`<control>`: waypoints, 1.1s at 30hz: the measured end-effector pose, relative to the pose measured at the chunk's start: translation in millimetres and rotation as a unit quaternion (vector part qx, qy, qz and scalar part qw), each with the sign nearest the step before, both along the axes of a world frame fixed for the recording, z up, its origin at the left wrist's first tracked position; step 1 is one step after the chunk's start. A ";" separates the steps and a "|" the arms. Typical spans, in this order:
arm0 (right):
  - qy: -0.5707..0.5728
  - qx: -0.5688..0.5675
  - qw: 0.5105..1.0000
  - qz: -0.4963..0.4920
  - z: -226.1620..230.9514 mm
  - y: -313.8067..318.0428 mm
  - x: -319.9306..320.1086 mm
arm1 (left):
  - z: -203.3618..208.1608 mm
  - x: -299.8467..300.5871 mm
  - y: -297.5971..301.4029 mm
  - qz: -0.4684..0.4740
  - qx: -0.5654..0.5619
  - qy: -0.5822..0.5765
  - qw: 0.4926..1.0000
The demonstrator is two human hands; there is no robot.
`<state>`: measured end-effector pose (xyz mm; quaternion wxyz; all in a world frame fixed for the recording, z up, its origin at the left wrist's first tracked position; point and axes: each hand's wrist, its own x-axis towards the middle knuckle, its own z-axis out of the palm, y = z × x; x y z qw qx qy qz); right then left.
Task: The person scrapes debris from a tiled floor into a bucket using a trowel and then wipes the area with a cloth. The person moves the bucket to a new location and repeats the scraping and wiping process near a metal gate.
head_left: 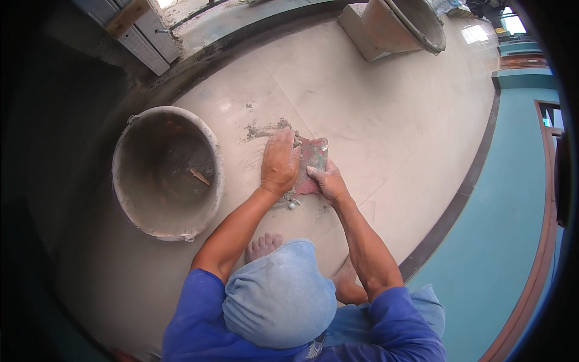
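Note:
A flat reddish plate (312,152), worn and smeared with grey, lies low at the tiled floor in front of me. My right hand (327,182) grips its right edge, thumb on top. Along its left side my left hand (279,161) lies with fingers stretched out and side by side, touching grey mortar crumbs. More damp crumbs (283,124) are scattered beyond those fingertips. A small clump (291,199) sits at the plate's near edge. What the left palm covers is hidden.
Left of me stands a mortar-stained bucket (218,163) with a wood scrap (199,176) inside. Another large bucket (395,27) stands tilted at the far right. My bare foot (263,246) is close to the work. A teal wall (506,199) bounds the right side.

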<state>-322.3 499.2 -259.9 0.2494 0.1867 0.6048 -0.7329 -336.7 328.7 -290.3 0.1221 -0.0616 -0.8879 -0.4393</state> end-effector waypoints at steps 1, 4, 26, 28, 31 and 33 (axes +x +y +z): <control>-0.001 -0.046 0.999 -0.019 1.3 -4.7 3.3 | -0.4 1.0 1.0 -0.005 0.007 0.004 1.000; 0.017 -0.088 0.995 -0.047 9.4 -9.7 14.8 | 0.5 6.3 8.0 -0.017 0.038 0.018 0.999; 0.231 0.149 0.927 0.257 211.6 -178.5 -17.0 | 178.2 61.7 -189.0 0.261 -0.020 0.040 0.964; 0.278 0.179 0.908 0.258 218.8 -181.2 -21.2 | 173.6 76.5 -206.9 0.317 -0.031 -0.036 0.947; 0.219 0.034 0.953 0.205 227.1 -151.6 -35.4 | 173.5 91.3 -210.1 0.321 -0.042 -0.010 0.946; 0.252 0.018 0.954 0.159 224.1 -119.6 -53.8 | 180.6 100.3 -200.1 0.268 0.000 0.066 0.961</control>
